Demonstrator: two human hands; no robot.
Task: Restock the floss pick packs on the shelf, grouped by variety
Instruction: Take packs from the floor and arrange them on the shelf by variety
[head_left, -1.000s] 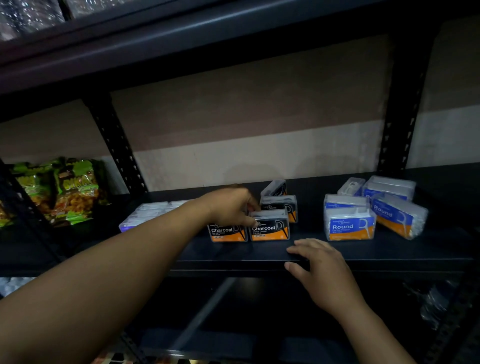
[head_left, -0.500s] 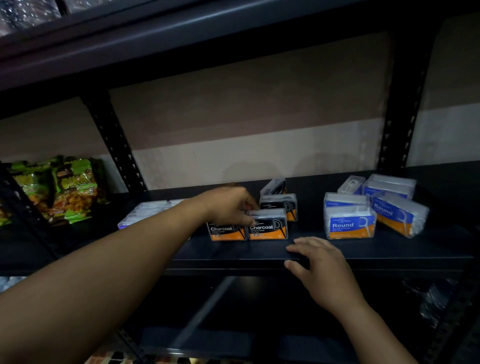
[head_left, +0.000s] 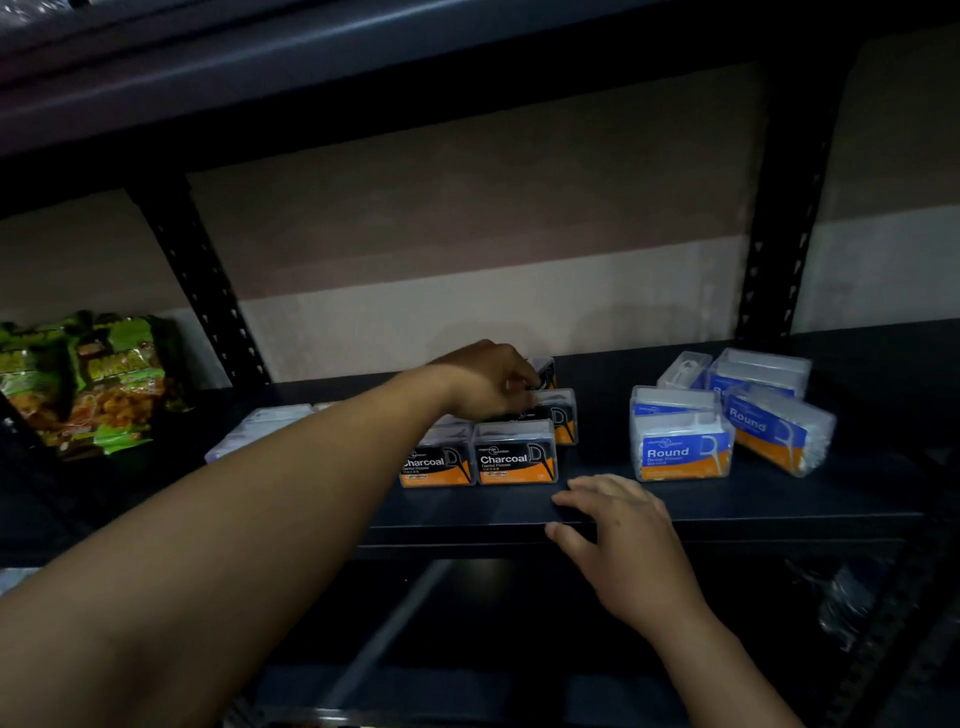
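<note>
On the shelf (head_left: 727, 509), two Charcoal packs (head_left: 516, 460) stand side by side near the front edge, touching. A third pack (head_left: 558, 415) stands behind the right one, and a fourth pack (head_left: 545, 371) behind that. The left hand (head_left: 488, 382) lies over these rear two. The Round packs (head_left: 680, 449) cluster well apart to the right. Flat packs (head_left: 260, 428) lie to the left, with snack bags (head_left: 88, 379) farther left. The right hand (head_left: 623, 540) rests on the shelf's front edge.

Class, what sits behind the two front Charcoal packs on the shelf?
Two more Charcoal packs, one behind the other. The left hand covers part of them and anything beside them.
</note>
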